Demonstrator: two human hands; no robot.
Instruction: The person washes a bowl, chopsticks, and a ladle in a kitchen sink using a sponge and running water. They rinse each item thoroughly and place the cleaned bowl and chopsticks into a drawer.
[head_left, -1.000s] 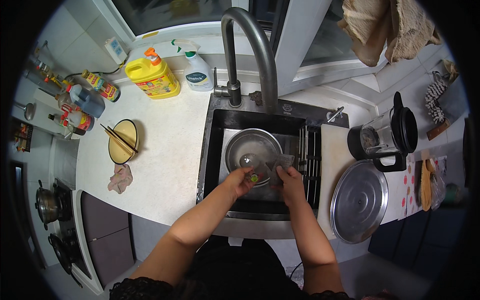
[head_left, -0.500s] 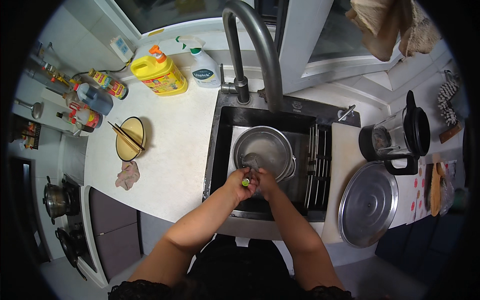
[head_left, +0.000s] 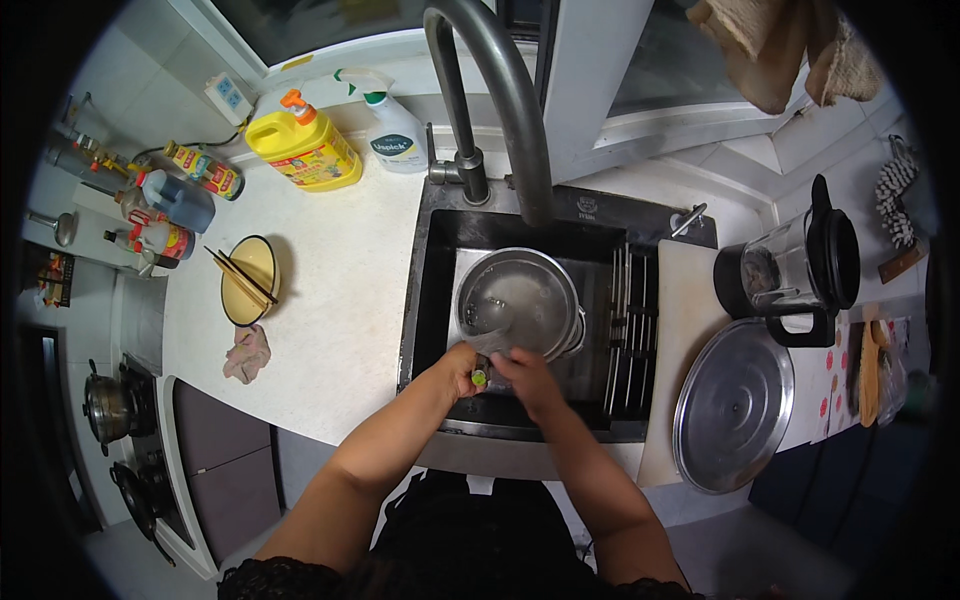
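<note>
Over the sink [head_left: 433, 285], my left hand [head_left: 462, 369] grips a green-ended tool [head_left: 479, 377] wetness could make slip; what my right hand [head_left: 526, 381] holds is unclear.

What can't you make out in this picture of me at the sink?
All in the head view:
- Most of the handle: hidden by your left hand; its green end shows.
- What your right hand grips, if anything: fingers blurred and covering it.
- The floor of the sink under the pot: hidden by the pot.
- The towel's top: cut off by the upper edge.
</note>
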